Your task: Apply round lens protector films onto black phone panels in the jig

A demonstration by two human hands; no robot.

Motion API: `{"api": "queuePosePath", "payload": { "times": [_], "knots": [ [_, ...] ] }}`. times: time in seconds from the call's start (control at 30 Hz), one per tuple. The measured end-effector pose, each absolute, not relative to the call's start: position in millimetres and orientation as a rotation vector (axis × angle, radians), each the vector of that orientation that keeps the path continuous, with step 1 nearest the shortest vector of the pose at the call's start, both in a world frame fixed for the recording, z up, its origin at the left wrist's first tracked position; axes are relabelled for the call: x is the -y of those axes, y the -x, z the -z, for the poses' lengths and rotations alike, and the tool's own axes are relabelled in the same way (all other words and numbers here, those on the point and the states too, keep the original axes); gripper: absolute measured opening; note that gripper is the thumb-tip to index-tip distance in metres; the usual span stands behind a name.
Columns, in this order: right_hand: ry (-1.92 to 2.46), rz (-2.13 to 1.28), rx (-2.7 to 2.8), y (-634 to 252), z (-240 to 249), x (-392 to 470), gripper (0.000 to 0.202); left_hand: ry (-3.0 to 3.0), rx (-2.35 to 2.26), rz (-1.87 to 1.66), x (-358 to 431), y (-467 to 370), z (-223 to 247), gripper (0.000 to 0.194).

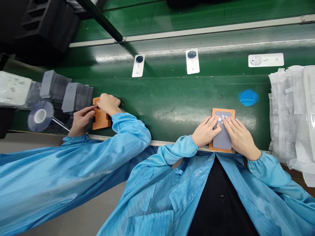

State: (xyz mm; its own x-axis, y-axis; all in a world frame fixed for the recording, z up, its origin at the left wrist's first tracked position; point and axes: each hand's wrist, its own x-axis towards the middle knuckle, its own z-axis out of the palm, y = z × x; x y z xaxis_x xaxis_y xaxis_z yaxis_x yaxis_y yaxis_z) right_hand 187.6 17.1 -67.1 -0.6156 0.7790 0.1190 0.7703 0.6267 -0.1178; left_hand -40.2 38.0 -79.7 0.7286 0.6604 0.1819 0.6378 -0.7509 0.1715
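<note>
Blue pinstriped coat (152, 196), gathered cuffs (256, 158), black top (216, 213)

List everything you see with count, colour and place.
Panel: 1, grey, on right fixture
Fixtures: 2, orange, bench's near edge
Plates: 3, white, along bench's far side
Patch: 1, blue, right
Stacks: 2, grey, left
Tape roll: 1, clear, left
Pile: 1, whitish, far right
Pack: 1, white, far left
Containers: count unclear, black, upper left
Post: 1, black, upper left
Bench: 1, green, centre
Co-worker's hands: 2, blue sleeves, left fixture
Coat: 1, blue, bottom
Left hand: 1, blue sleeve, on panel
Right hand: 1, blue sleeve, on panel
</note>
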Motion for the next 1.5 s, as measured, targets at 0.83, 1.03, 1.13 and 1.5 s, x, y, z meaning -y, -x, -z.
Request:
{"api": "queuePosePath", "payload": {
  "times": [0.83, 1.03, 1.13, 1.5],
  "knots": [
    [0.874, -1.474, 0.699, -177.1, 39.8, -17.7, 0.007, -1.518, -1.026, -1.336, -32.3, 18.6, 25.8, 0.026],
    [0.778, -1.612, 0.595, -176.3, 34.0, -24.1, 0.003, -1.662, -1.062, -1.508, -26.8, 20.6, 4.8, 0.012],
    [0.867, -1.459, 0.751, -164.1, 36.1, -24.4, 0.02, -1.534, -1.145, -1.407, -28.2, 24.0, 16.3, 0.022],
    [0.924, -1.226, 0.812, -120.2, 8.8, -140.3, 0.046, -0.96, -1.0, -1.473, -84.3, 36.6, 36.3, 0.045]
  ]
}}
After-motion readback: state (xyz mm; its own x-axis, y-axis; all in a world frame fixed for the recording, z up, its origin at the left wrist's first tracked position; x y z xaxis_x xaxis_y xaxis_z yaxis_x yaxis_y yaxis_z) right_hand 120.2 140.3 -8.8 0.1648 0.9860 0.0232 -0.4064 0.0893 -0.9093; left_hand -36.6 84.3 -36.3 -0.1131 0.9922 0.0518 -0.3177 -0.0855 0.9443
